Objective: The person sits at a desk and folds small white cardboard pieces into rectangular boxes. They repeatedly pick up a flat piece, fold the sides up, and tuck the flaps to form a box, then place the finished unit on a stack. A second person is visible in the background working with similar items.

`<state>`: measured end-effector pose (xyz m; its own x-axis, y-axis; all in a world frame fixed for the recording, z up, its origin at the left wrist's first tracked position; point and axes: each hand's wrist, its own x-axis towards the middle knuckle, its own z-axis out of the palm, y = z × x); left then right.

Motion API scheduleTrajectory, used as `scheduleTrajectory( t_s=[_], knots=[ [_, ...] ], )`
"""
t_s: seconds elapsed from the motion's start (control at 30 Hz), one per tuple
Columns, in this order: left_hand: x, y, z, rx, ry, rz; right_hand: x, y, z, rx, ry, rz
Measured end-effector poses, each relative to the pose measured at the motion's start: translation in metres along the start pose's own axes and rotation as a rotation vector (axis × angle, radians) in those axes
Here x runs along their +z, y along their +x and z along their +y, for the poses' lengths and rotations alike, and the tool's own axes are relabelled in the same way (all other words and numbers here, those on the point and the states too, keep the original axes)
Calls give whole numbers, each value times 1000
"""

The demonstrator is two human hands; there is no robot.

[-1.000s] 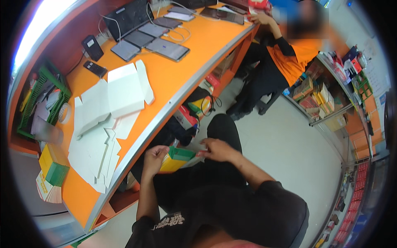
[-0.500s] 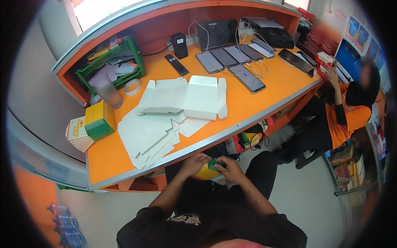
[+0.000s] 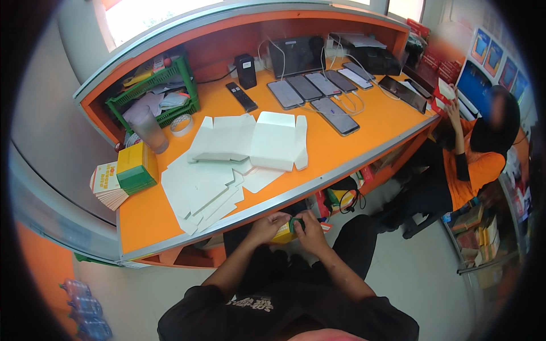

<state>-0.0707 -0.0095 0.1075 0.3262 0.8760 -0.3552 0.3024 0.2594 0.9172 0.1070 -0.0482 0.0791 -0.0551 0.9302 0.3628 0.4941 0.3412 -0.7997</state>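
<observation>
Just below the desk's front edge, my left hand (image 3: 267,229) is closed on a small yellow and green carton (image 3: 282,234). My right hand (image 3: 310,233) grips the carton's green end from the other side. My fingers hide much of the carton, so I cannot tell whether its flaps are folded in. Flattened white carton blanks (image 3: 196,187) lie on the orange desk in front of me, with a partly folded blank (image 3: 274,139) on top. A stack of yellow and green cartons (image 3: 136,167) stands at the desk's left end beside fanned flat pieces (image 3: 107,183).
Several phones (image 3: 335,115) with white cables lie at the desk's far right, before a dark laptop (image 3: 296,55). A tape roll (image 3: 181,125), a clear cup (image 3: 149,129) and a green rack (image 3: 185,85) are left. A person (image 3: 475,153) holding a red-white box sits at right.
Both hands still hold the carton, which has turned a little. My right hand has shifted slightly up and left over the green end. The whole view has moved slightly.
</observation>
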Motion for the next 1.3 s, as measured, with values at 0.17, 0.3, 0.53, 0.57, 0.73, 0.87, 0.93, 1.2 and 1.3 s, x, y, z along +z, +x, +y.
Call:
scheduleTrajectory(
  t_s=[0.17, 0.3, 0.53, 0.57, 0.73, 0.87, 0.93, 1.2, 1.3],
  knots=[
    [-2, 16, -33, -7, -85, -52, 0, 4, -1, -22, -2, -32],
    [-7, 10, -14, 113, -41, -48, -7, 5, -8, 89, 20, -32],
    [-3, 5, -4, 61, 108, -67, -8, 5, -11, -32, 5, 12],
    [-3, 3, -1, 58, 78, -78, -9, 3, -11, 10, 13, 10],
    [3, 9, -2, 104, 118, -115, -22, -2, -17, 96, -15, 36],
    [8, 8, 8, 179, 238, -89, -25, -8, -19, 154, -41, 52],
    [1, 7, 7, 188, 214, -91, -30, -3, -34, 254, 99, -19],
    [10, 19, 6, 156, 56, -233, -36, -19, -14, 270, 231, -18],
    [8, 19, 7, 161, 116, -308, -40, -23, -21, 290, 171, 2]
  ],
)
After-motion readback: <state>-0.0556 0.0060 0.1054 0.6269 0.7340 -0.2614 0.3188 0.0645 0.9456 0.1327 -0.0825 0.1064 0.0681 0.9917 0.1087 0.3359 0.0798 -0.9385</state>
